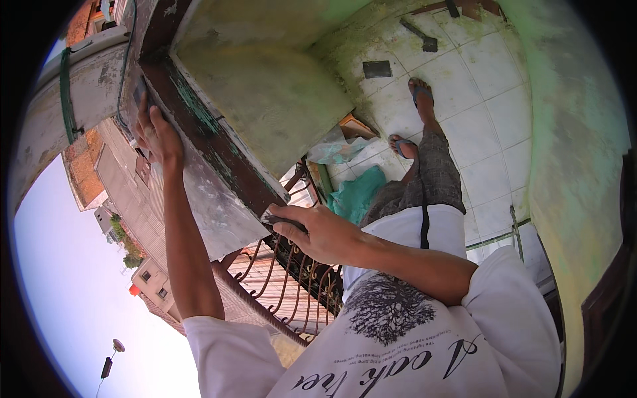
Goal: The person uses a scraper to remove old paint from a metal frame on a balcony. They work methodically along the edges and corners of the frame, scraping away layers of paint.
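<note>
My left hand [159, 136] is raised against the outer face of a grey plastered wall [199, 192], its index finger stretched along a flat grey blade-like tool [139, 88]. Most of that tool is hidden by the fingers. Lower down, at the near end of the wall, my right hand [322, 233] is closed around a dark-handled scraper [288, 220]. The scraper's front end meets the wall's corner beside a dark brown wooden frame [232, 169] with flaking green paint.
Below the wall runs a curled iron railing [285, 285], with roofs [142, 192] and sky beyond. A teal cloth [358, 192] and a clear plastic sheet [338, 151] lie near my feet. Dark pieces [377, 69] rest on the white tiled floor [488, 119]. A green-stained wall [570, 152] stands at right.
</note>
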Demonstrator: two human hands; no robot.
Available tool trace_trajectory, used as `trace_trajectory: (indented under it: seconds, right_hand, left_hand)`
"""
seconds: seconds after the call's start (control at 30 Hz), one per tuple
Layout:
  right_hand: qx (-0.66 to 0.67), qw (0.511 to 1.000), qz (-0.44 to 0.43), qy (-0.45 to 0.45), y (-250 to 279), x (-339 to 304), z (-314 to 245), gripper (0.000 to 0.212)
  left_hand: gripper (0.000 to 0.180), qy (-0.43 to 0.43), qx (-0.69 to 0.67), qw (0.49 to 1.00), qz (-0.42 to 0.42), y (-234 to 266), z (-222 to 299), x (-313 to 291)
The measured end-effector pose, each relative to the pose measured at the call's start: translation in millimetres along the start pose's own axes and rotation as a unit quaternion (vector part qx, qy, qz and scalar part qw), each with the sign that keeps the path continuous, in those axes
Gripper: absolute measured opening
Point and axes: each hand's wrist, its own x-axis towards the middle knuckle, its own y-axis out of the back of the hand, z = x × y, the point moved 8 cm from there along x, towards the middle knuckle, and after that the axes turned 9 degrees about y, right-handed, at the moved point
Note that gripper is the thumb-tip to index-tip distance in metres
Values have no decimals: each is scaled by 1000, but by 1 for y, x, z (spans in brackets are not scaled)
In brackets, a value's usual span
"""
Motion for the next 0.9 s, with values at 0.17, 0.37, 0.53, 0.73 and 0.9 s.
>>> trace_trajectory:
  seconds: [0.17, 0.37, 0.53, 0.73, 0.9]
  right_hand:
    - [-21, 1000, -1, -15, 23, 41, -4, 53]
    - [-45, 996, -76, 8, 12, -12, 28, 60]
    - [-49, 992, -101, 55, 38, 10, 12, 63]
    - [-77, 990, -109, 34, 42, 26, 1, 57]
    - [-62, 989, -61, 123, 27, 28, -21, 56]
  left_hand:
    - [50, 31, -17, 999, -9, -7, 14, 1]
    - [48, 24, -31, 999, -2, -4, 0, 7]
    - [46, 39, -34, 999, 0, -5, 4, 6]
    - [46, 34, -30, 999, 5, -4, -4, 9]
    - [47, 35, -26, 999, 0, -5, 1, 9]
